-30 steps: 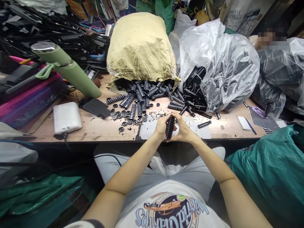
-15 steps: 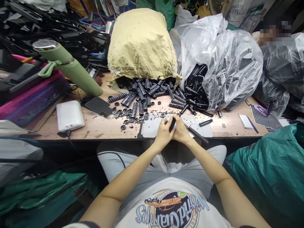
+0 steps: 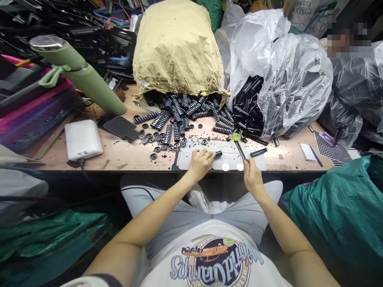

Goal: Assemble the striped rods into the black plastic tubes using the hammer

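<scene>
My left hand (image 3: 201,164) is closed round a short black cylindrical part (image 3: 218,154), which lies over the white mat (image 3: 187,157) at the table's front edge. To its right, my right hand (image 3: 253,174) grips the handle of a small hammer (image 3: 238,147); the tool's yellow-green head is raised beyond the hand. A black strip-like part (image 3: 258,152) lies on the mat's right side. Two white round spots show on the mat between my hands. Behind the mat are black studded rollers (image 3: 168,134), small black rings (image 3: 153,156) and many tiny dark bits.
A yellow sack (image 3: 179,48) spills rollers at the back. Clear plastic bags (image 3: 296,87) hold black parts to its right. At left are a green bottle (image 3: 89,81), a white power bank (image 3: 83,140) and a black flat piece (image 3: 121,128). A person sits at far right.
My hands have moved apart. The right one has let go of the black part and taken up the hammer; the left one still holds the part, now lower over the mat. The view has shifted slightly.
</scene>
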{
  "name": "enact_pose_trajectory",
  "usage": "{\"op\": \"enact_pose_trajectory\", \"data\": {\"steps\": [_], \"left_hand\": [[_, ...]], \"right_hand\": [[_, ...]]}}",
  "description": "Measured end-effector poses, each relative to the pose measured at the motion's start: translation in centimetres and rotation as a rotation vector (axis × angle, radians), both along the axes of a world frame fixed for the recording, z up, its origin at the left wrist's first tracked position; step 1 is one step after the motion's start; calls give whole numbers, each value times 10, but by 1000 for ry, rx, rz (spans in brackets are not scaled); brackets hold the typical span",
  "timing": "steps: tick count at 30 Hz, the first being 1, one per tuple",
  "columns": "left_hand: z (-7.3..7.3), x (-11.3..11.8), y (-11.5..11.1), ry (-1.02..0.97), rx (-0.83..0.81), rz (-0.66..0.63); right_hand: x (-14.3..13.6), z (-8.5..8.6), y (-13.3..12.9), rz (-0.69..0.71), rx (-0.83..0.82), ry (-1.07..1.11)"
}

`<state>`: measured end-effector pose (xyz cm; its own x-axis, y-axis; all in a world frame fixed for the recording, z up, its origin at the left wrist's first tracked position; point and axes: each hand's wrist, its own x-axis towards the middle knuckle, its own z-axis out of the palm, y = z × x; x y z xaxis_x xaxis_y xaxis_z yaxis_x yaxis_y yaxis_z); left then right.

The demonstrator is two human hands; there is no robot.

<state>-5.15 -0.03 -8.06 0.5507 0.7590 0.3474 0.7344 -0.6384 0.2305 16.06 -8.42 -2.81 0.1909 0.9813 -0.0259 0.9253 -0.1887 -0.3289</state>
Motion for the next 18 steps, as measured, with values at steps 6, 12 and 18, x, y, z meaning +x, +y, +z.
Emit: {"op": "enact_pose_trajectory", "data": {"steps": [6,12,18], "left_hand": [[-2,15,-12,63,-37,47],[-6,38,-29,124,-82,88],[-14,35,-28,79,-69,40]], "right_hand": [[-14,13,-10,19,-72,21],[-37,47,-24,98,302,393],[-72,22,-17,305,-44,94]]}}
